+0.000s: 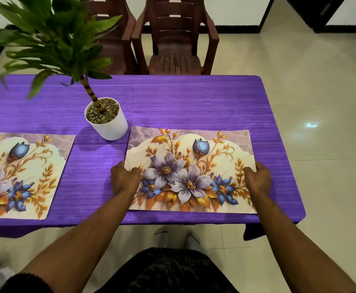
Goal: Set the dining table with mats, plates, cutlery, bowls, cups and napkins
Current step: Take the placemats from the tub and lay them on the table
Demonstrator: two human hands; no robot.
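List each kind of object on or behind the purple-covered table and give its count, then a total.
Floral placemats: 2, one under both hands and one at the left edge
Potted plants: 1, in a white pot
Brown chairs: 2, one behind the table and one partly hidden by leaves
Total: 5

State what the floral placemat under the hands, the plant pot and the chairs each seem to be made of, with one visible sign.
Floral placemat: likely printed plastic or coated sheet; lies flat and stiff with crisp edges.
Plant pot: smooth matte white, plastic or ceramic, cannot tell which.
Chairs: probably moulded brown plastic; one-piece slats and arms.
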